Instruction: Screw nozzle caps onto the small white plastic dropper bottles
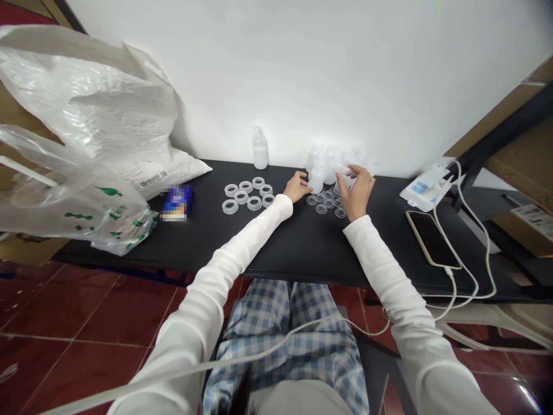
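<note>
White cable (211, 365) sweeps nearest, at seven o'clock; at two, the left hand (298, 187) curls loosely by heaped translucent pieces (319, 167), and at three the right hand (359, 191) arches, either's grip unclear. The pieces look light and slippery, best pinched by rounded sides; thin discs (321, 208) at three, by rims.

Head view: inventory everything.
Table: 1, black, centre
Wall: 1, white, behind
Bottle: 1, whitish, by wall
Clustered pieces: several, whitish, right of bottle
Rings: 8, translucent, before bottle
Discs: several, clear, right of rings
Pack: 1, blue, left
Bags: 2, whitish, left
Phone: 1, black, right
Flat packet: 1, white-blue, behind phone
Cabling: count unclear, white, right and bottom
Cardboard: several, brown, both sides
Floor: 1, red, below
Trousers: 1, blue-white, bottom
Sleeves: 2, white, bottom
Hands: 2, bare, flanking discs
</note>
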